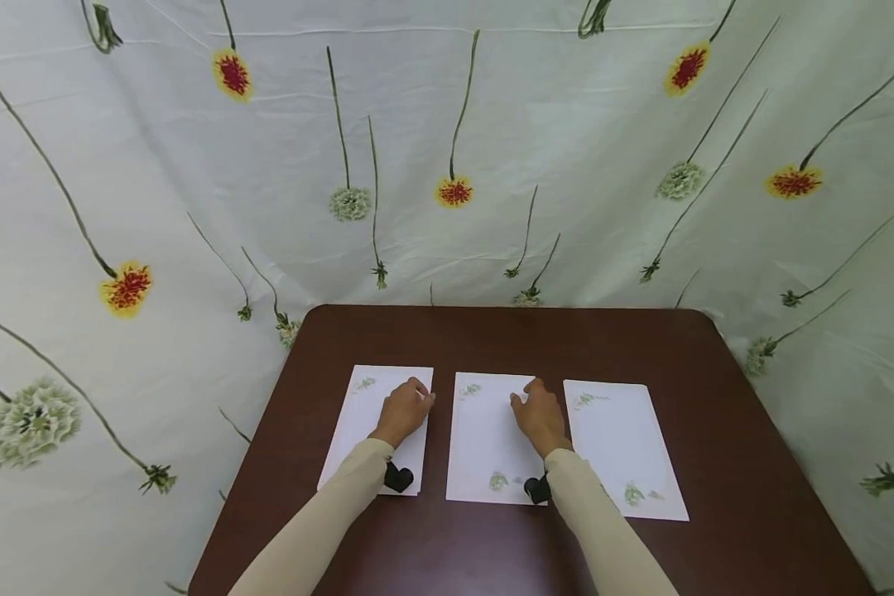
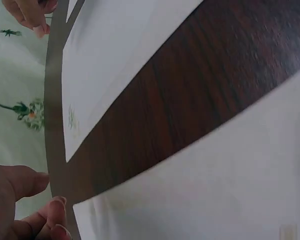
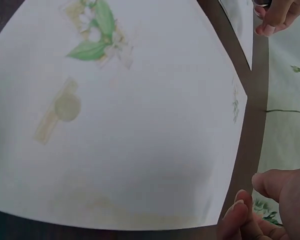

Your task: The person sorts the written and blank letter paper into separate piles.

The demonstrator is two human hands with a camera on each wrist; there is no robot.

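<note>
Three white sheets of paper with pale flower prints lie side by side. My left hand (image 1: pixel 404 411) is over the upper right part of the left sheet (image 1: pixel 346 439), fingers loosely bent. In the left wrist view a gap parts the thumb (image 2: pixel 32 182) from the fingers, with nothing seen between them. Over the top right corner of the middle sheet (image 1: pixel 484 439) is my right hand (image 1: pixel 541 418); its thumb (image 3: pixel 270 182) also stands apart from the bent fingers. Whether either hand touches paper I cannot tell. The right sheet (image 1: pixel 626 439) lies beside the right forearm.
The sheets rest on a dark brown table (image 1: pixel 507 331) with rounded far corners. Behind and around it hangs a pale cloth (image 1: pixel 581 108) printed with long-stemmed flowers. Both cuffs bear a black heart-shaped piece, one by the left wrist (image 1: pixel 398 478), one by the right (image 1: pixel 537 489).
</note>
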